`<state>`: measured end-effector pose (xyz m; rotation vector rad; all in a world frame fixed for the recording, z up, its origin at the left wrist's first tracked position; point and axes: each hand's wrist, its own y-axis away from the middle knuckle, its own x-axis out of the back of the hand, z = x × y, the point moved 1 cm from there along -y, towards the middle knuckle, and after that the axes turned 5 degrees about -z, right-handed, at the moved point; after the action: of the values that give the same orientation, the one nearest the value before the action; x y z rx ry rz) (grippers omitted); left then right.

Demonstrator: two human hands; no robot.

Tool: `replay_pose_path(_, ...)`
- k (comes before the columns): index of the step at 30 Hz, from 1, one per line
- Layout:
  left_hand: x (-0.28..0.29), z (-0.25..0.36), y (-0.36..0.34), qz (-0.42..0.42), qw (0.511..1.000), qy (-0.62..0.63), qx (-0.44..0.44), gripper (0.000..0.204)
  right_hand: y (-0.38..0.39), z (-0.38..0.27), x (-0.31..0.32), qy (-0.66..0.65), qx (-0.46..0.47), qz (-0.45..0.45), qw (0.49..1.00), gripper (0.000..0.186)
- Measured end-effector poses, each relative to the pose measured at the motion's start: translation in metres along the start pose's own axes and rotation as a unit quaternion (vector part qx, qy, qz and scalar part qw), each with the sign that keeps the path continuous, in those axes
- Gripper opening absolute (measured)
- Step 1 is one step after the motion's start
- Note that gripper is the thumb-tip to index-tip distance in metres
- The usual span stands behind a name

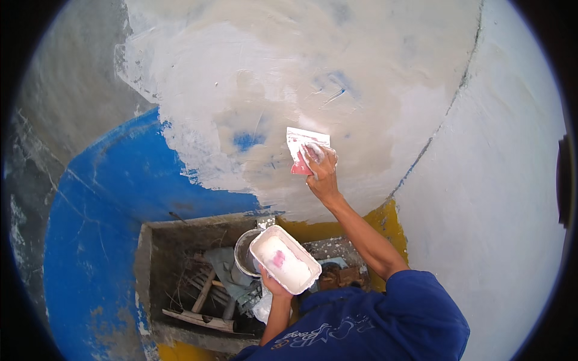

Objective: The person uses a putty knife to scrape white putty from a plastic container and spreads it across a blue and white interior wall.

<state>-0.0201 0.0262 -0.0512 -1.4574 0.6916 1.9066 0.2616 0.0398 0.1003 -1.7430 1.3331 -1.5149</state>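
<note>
My right hand (323,174) grips a putty knife (299,165), a flat pinkish-red spreader smeared with white, and its wide edge lies against the wall (373,78). White filler coats much of that wall, with blue paint showing through in patches. Lower down, my left hand (277,285) holds a rectangular plastic tub (313,265) from below and the side. Inside the tub is white putty (288,260) with a pink spot in it. The left fingers are mostly hidden under the tub.
Below stands a concrete trough (144,259) holding broken wood (201,295), twigs and grey cloth (226,271). A round bucket (244,253) is just behind the tub. Bright blue wall (108,186) curves away left; at right a cracked corner meets a pale wall (487,198).
</note>
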Motion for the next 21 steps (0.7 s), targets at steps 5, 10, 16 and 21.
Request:
replay_pose_path(5, -0.017, -0.002, -0.004, -0.018, 0.999, 0.028, 0.012, 0.064, -0.069, 0.008, 0.067, 0.022, 0.045, 0.086, 0.995, 0.068)
replay_pose_path(10, -0.010, -0.012, -0.006, 0.025, 0.999, 0.038, 0.023, 0.065, -0.061, 0.033, 0.039, 0.151, 0.027, 0.052, 0.987, 0.066)
replay_pose_path(16, 0.003, -0.010, -0.003, -0.004, 1.000, -0.014, 0.022, 0.072, 0.012, 0.016, 0.016, 0.015, 0.034, -0.063, 0.997, 0.067)
replay_pose_path(21, -0.019, -0.005, -0.004, -0.018, 1.000, 0.002, 0.024, 0.068, -0.085, 0.013, 0.092, 0.033, 0.004, 0.139, 0.990, 0.057)
